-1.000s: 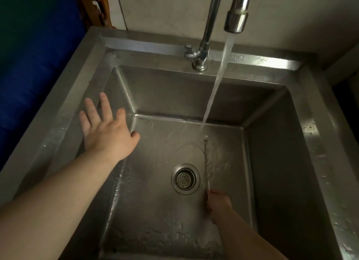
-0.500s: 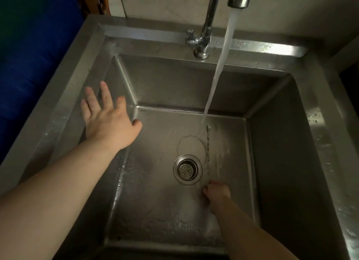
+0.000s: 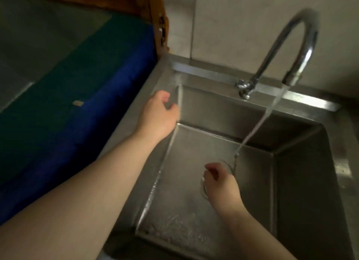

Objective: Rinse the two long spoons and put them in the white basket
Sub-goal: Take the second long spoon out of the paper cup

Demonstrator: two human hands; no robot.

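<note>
The right hand (image 3: 219, 185) pinches a spoon (image 3: 235, 165) under the stream (image 3: 260, 123); the left hand (image 3: 158, 115), loosely curled and empty, hovers at the sink (image 3: 303, 191)'s far-left corner.

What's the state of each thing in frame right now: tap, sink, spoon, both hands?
faucet: on, water running into the basin
sink: wet, drain mostly hidden
long spoon: held upright, tip in the stream
right hand: closed on the long spoon, low in the basin
left hand: empty, fingers curled, over the sink's left rim

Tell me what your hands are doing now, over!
Left hand empty at steel sink rim. Right hand holds thin metal spoon under tap stream. Basket unseen.
</note>
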